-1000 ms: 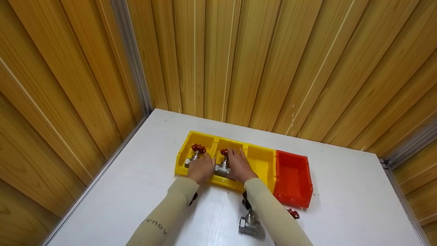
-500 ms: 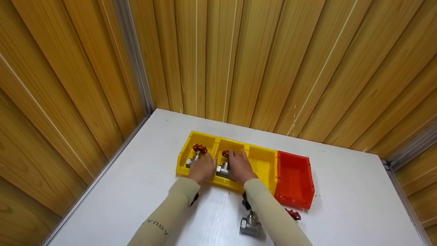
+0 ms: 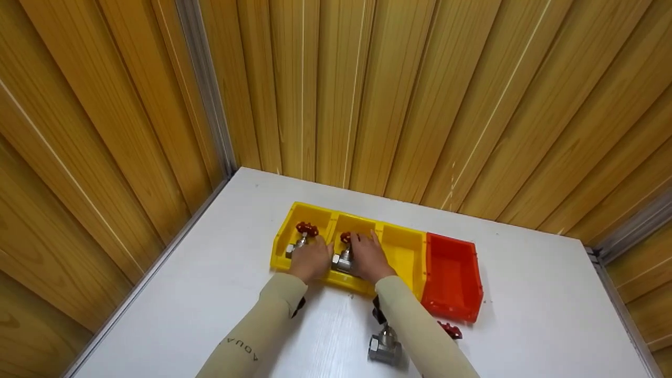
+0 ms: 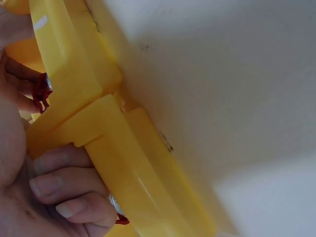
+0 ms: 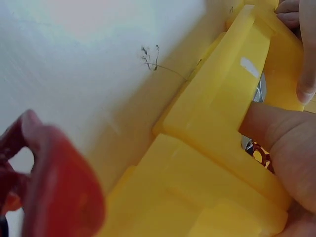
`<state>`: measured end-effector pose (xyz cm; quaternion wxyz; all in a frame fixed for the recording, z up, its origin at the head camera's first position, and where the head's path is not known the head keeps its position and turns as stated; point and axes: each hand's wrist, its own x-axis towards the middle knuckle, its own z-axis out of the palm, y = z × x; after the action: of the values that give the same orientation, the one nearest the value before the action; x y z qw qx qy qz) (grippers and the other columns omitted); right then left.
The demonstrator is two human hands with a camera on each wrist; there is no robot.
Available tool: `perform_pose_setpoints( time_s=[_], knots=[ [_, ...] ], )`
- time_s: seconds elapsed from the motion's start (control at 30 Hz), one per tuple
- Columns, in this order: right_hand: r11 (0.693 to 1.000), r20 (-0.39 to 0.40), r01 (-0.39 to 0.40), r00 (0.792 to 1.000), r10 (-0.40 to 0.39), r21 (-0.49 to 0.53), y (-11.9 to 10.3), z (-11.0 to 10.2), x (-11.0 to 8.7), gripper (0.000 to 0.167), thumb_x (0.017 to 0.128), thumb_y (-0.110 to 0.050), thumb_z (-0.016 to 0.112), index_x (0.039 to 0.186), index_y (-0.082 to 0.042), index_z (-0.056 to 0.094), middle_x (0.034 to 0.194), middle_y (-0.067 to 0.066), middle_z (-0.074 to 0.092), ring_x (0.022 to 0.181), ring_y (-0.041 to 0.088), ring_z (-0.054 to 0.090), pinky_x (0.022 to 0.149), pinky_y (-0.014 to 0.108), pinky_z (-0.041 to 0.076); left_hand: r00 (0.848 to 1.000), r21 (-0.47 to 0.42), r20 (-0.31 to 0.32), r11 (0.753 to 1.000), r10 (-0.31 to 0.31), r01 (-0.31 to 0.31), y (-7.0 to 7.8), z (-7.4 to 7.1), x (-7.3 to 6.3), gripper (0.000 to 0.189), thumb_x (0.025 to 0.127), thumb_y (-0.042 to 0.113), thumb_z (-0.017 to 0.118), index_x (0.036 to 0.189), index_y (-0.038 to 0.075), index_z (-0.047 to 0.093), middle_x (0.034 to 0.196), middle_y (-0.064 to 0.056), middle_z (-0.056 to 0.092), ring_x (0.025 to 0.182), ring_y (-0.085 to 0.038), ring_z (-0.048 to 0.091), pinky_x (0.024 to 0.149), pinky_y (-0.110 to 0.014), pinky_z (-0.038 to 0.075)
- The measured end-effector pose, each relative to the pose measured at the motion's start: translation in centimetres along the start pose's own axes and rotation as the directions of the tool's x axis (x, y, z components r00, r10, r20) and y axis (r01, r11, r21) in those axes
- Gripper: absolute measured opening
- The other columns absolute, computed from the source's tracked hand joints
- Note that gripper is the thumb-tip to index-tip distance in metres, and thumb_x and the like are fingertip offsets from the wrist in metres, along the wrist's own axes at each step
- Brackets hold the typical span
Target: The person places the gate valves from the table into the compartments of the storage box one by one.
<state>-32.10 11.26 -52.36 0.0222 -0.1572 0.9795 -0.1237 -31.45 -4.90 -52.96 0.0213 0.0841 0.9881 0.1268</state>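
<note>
In the head view, my left hand [image 3: 311, 258] is at the divider between the two left yellow bins [image 3: 353, 283]. Its thumb lies on the divider's right side. Curled fingers [image 4: 64, 182] reach into the left bin, beside a metal valve with a red handwheel [image 3: 307, 228]. My right hand [image 3: 370, 257] is in the second bin, gripping another such valve [image 3: 342, 261]. Its fingers lie at that valve's red wheel [image 4: 43, 93], while its thumb [image 5: 261, 123] reaches over the bin's front wall. Both hands partly cover the valves.
A third yellow bin [image 3: 403, 253] and a red bin [image 3: 452, 278] continue the row to the right. Nearer on the white table [image 3: 525, 315], a third valve [image 3: 385, 347] lies partly under the right sleeve. Wood-patterned walls [image 3: 399, 105] close off the back and sides.
The whole scene shifts slightly right and down between the first two frames, as the view moves. Hands, valves and bins keep nearly the same positions relative to each other.
</note>
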Motion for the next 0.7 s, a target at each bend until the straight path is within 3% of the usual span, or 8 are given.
perform_pose_setpoints(
  time_s=[0.33, 0.53, 0.7],
  knots=[
    [0.997, 0.052, -0.032, 0.998, 0.028, 0.076, 0.2, -0.57, -0.26, 0.085, 0.078, -0.018, 0.081, 0.148, -0.006, 0.035, 0.147, 0.019, 0.043, 0.141, 0.034, 0.035, 0.122, 0.046, 0.007, 1.0, -0.027, 0.003, 1.0, 0.003, -0.003, 0.06, 0.06, 0.15, 0.062, 0.105, 0.042, 0.028, 0.139, -0.008, 0.04, 0.059, -0.006, 0.045, 0.053, -0.021, 0.044, 0.049, -0.034, 0.036],
    [0.997, 0.078, -0.033, 0.997, 0.027, 0.075, 0.26, -0.71, -0.37, 0.086, 0.081, -0.018, 0.079, 0.151, -0.008, 0.03, 0.152, 0.016, 0.038, 0.145, 0.033, 0.03, 0.122, 0.046, 0.006, 1.0, -0.027, -0.001, 1.0, 0.011, -0.011, -0.14, 0.22, 0.24, 0.061, 0.105, 0.043, 0.028, 0.136, -0.008, 0.043, 0.062, -0.007, 0.048, 0.054, -0.022, 0.046, 0.051, -0.036, 0.041],
    [0.999, 0.061, 0.003, 0.998, -0.005, 0.037, 0.35, -0.75, -0.45, 0.087, 0.08, -0.018, 0.079, 0.15, -0.005, 0.03, 0.151, 0.017, 0.04, 0.142, 0.031, 0.036, 0.122, 0.047, 0.006, 1.0, -0.046, -0.017, 0.999, 0.006, -0.007, -0.03, 0.3, 0.35, 0.058, 0.104, 0.042, 0.032, 0.131, -0.007, 0.046, 0.062, -0.006, 0.048, 0.054, -0.022, 0.048, 0.052, -0.037, 0.042]
  ],
)
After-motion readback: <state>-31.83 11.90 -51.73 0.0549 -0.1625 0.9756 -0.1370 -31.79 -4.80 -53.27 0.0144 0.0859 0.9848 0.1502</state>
